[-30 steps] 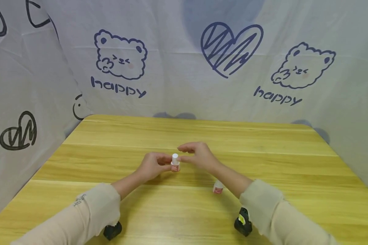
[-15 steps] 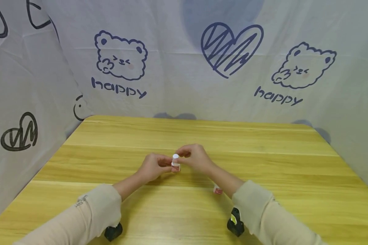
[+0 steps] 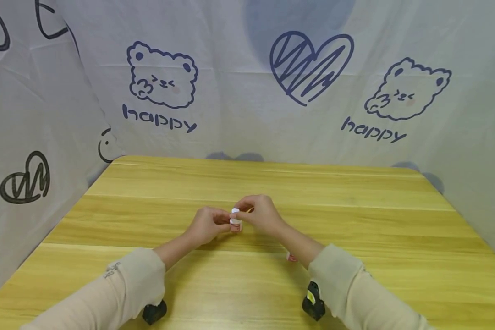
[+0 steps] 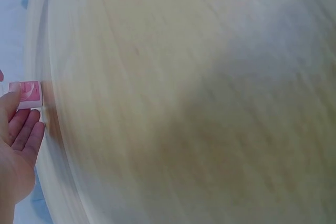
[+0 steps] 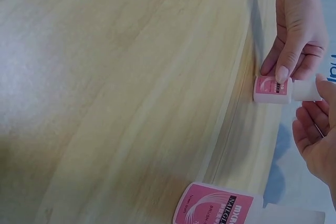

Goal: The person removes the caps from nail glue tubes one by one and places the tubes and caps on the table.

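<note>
A small nail glue bottle (image 3: 236, 227) with a pink label and white cap (image 5: 305, 91) stands upright mid-table. My left hand (image 3: 204, 225) pinches its body between thumb and fingers; in the left wrist view the thumb lies over the label. From the other side, my right hand (image 3: 263, 214) holds the white cap, its thumb and fingers around it, partly hiding it. A second nail glue bottle (image 5: 218, 205), also pink-labelled and white-capped, stands nearer the front. In the head view my right forearm covers most of that one.
The wooden table (image 3: 247, 288) stretches out on all sides of both hands. Behind it hangs a white cloth (image 3: 231, 91) with drawn bears and a heart. Black wrist cameras (image 3: 154, 312) sit beneath both sleeves.
My right hand has moved left and its fingers have closed onto the bottle's cap. Its forearm now hides more of the second bottle. The left hand has stayed nearly still.
</note>
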The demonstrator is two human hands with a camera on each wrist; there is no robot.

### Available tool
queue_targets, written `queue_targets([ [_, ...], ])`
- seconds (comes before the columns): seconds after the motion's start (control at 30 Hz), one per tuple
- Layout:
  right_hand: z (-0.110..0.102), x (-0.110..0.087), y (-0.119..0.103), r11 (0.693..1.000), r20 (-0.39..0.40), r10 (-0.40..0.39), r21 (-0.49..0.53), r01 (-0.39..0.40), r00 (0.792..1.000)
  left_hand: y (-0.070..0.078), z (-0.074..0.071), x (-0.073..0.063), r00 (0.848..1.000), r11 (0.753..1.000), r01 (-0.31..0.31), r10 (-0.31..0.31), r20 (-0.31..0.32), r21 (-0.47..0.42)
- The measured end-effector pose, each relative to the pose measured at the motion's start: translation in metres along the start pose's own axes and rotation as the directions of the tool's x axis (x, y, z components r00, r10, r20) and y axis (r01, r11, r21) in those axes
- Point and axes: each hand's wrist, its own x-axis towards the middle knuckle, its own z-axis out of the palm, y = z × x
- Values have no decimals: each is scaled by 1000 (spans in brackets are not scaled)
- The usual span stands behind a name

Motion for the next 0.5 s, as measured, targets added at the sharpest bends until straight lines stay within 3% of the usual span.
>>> queue_targets([
  [0.33, 1, -1, -3, 1000, -20, 22, -6, -23, 1000, 4, -1, 1, 1000, 1000, 22, -22, 12, 2],
  [0.5, 2, -1, -3, 999, -33, 45, -8, -45, 998, 5, -1, 1, 1000, 999, 14, -14, 11, 43],
])
